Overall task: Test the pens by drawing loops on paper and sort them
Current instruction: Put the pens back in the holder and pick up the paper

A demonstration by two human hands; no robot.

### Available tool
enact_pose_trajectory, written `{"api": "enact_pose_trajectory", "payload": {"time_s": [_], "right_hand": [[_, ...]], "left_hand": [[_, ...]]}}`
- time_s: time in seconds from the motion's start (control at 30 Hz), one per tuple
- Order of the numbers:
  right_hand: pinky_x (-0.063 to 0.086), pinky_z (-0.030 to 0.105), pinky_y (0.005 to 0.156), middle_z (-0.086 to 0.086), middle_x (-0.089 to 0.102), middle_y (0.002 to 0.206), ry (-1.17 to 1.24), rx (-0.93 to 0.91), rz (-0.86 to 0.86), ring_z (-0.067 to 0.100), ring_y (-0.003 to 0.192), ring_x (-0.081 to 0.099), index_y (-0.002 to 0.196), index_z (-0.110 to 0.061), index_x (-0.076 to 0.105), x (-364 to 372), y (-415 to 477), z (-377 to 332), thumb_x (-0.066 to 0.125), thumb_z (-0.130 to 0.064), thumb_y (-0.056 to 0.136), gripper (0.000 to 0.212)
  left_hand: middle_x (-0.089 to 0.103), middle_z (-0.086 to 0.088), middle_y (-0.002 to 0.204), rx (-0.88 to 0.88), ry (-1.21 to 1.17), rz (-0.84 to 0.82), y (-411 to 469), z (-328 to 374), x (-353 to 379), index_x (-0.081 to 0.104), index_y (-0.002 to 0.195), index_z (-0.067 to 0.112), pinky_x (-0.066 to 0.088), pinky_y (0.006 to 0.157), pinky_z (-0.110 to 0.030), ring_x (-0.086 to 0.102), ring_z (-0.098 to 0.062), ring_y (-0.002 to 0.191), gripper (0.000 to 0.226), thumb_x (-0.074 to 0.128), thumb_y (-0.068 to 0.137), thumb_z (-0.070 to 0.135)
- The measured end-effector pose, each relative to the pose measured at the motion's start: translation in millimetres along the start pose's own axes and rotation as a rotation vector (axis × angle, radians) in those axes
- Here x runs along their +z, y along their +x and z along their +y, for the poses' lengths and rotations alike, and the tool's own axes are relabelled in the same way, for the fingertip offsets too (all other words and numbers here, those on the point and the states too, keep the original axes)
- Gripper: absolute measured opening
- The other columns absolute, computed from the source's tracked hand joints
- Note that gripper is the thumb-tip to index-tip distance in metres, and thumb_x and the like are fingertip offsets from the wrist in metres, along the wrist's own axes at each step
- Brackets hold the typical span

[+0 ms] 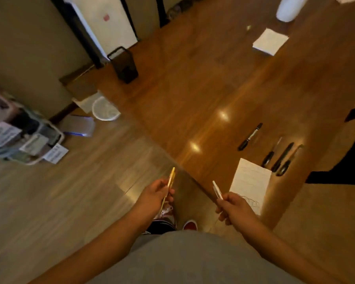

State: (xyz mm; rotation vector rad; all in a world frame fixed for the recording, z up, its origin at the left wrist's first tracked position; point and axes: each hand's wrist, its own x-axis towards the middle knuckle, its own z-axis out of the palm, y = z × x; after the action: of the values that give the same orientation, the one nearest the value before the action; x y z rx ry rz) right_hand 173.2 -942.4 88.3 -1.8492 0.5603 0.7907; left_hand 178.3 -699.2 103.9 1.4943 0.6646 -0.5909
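Head view: yellow pen point(171, 179) upright in left hand point(155, 194), tip down.

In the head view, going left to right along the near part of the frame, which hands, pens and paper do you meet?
Left hand → yellow pen → white pen → right hand → sheet of paper → three dark pens lying together on the table.

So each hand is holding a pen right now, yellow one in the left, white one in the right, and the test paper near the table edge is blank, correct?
Not quite: the test paper is not blank. The head view shows scribbled loops near its lower edge. The rest holds: the left hand holds the yellow pen, and the right hand holds the white pen.
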Motion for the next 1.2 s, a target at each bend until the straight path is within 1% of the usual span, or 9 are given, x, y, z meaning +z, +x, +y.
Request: {"api": "enact_pose_trajectory", "payload": {"time_s": [0.07, 0.17, 0.27, 0.4, 0.53, 0.7, 0.93, 1.07, 1.2], "right_hand": [[0.052, 0.025, 0.059, 0.006, 0.071, 0.085, -0.089, -0.025, -0.067, 0.023, 0.074, 0.069, 0.094, -0.019, 0.064, 27.1, 1.0, -15.0, 0.053, -0.027, 0.099, 0.014], [0.049, 0.027, 0.058, 0.006, 0.071, 0.083, -0.140, -0.074, -0.169, 0.020, 0.070, 0.066, 0.093, -0.017, 0.064, 65.0, 4.8, -39.9, 0.054, -0.024, 0.098, 0.013], [0.048, 0.032, 0.061, 0.006, 0.071, 0.080, -0.217, -0.110, -0.279, 0.018, 0.067, 0.062, 0.094, -0.014, 0.065, 123.1, 9.7, -77.1, 0.054, -0.021, 0.098, 0.014], [0.043, 0.026, 0.052, 0.009, 0.066, 0.075, -0.315, -0.165, -0.365, 0.016, 0.060, 0.059, 0.096, -0.005, 0.063, 216.4, 14.8, -125.2, 0.052, -0.013, 0.098, 0.013], [0.043, 0.019, 0.045, 0.007, 0.066, 0.076, -0.396, -0.202, -0.384, 0.013, 0.058, 0.059, 0.095, -0.008, 0.063, 308.0, 23.2, -171.9, 0.053, -0.014, 0.098, 0.012], [0.045, 0.022, 0.050, 0.007, 0.068, 0.079, -0.393, -0.185, -0.373, 0.013, 0.061, 0.061, 0.096, -0.011, 0.064, 387.2, 30.6, -219.4, 0.054, -0.018, 0.098, 0.012], [0.047, 0.024, 0.054, 0.008, 0.067, 0.081, -0.377, -0.125, -0.293, 0.016, 0.066, 0.061, 0.096, -0.011, 0.065, 417.9, 48.8, -265.8, 0.054, -0.018, 0.098, 0.012], [0.047, 0.033, 0.065, 0.010, 0.069, 0.081, -0.350, -0.068, -0.229, 0.021, 0.071, 0.061, 0.094, -0.010, 0.066, 410.2, 75.1, -282.2, 0.056, -0.017, 0.097, 0.013], [0.048, 0.028, 0.060, 0.012, 0.070, 0.086, -0.319, -0.036, -0.190, 0.020, 0.072, 0.062, 0.095, -0.012, 0.065, 398.8, 111.2, -300.2, 0.055, -0.019, 0.098, 0.013]], "left_hand": [[0.062, -0.007, 0.085, -0.002, -0.067, 0.096, -16.8, -12.5, -32.9, 0.056, 0.117, 0.004, 0.045, 0.049, -0.018, 0.055, -0.011, 0.063, 0.022, 0.040, 0.102, 0.005], [0.059, -0.011, 0.088, -0.018, -0.142, 0.205, -38.0, -30.4, -73.8, 0.053, 0.120, -0.001, 0.043, 0.046, -0.016, 0.052, -0.015, 0.066, 0.024, 0.039, 0.101, 0.003], [0.057, -0.012, 0.086, -0.050, -0.244, 0.322, -63.1, -53.2, -127.8, 0.053, 0.119, -0.003, 0.043, 0.049, -0.019, 0.051, -0.015, 0.067, 0.024, 0.038, 0.101, 0.001], [0.059, -0.009, 0.082, -0.082, -0.342, 0.458, -85.7, -85.4, -198.5, 0.054, 0.117, -0.004, 0.044, 0.052, -0.018, 0.052, -0.014, 0.065, 0.024, 0.037, 0.101, 0.000], [0.062, -0.010, 0.088, -0.116, -0.366, 0.525, -91.8, -109.6, -271.4, 0.059, 0.113, 0.003, 0.045, 0.065, -0.027, 0.056, -0.019, 0.076, 0.024, 0.038, 0.102, 0.005], [0.066, -0.010, 0.094, -0.116, -0.341, 0.504, -78.4, -122.4, -361.1, 0.062, 0.108, 0.014, 0.047, 0.065, -0.027, 0.060, -0.016, 0.075, 0.022, 0.041, 0.101, 0.010], [0.068, -0.004, 0.090, -0.079, -0.326, 0.480, -32.6, -93.9, -443.8, 0.063, 0.105, 0.021, 0.047, 0.063, -0.027, 0.062, -0.014, 0.074, 0.022, 0.044, 0.099, 0.011], [0.067, -0.004, 0.089, -0.042, -0.313, 0.441, 8.8, -54.2, -466.9, 0.061, 0.106, 0.019, 0.048, 0.061, -0.025, 0.061, -0.014, 0.074, 0.022, 0.043, 0.100, 0.009], [0.065, -0.007, 0.090, -0.008, -0.289, 0.412, 59.2, 0.5, -484.7, 0.060, 0.107, 0.014, 0.046, 0.063, -0.026, 0.058, -0.015, 0.074, 0.021, 0.042, 0.100, 0.006]]}}
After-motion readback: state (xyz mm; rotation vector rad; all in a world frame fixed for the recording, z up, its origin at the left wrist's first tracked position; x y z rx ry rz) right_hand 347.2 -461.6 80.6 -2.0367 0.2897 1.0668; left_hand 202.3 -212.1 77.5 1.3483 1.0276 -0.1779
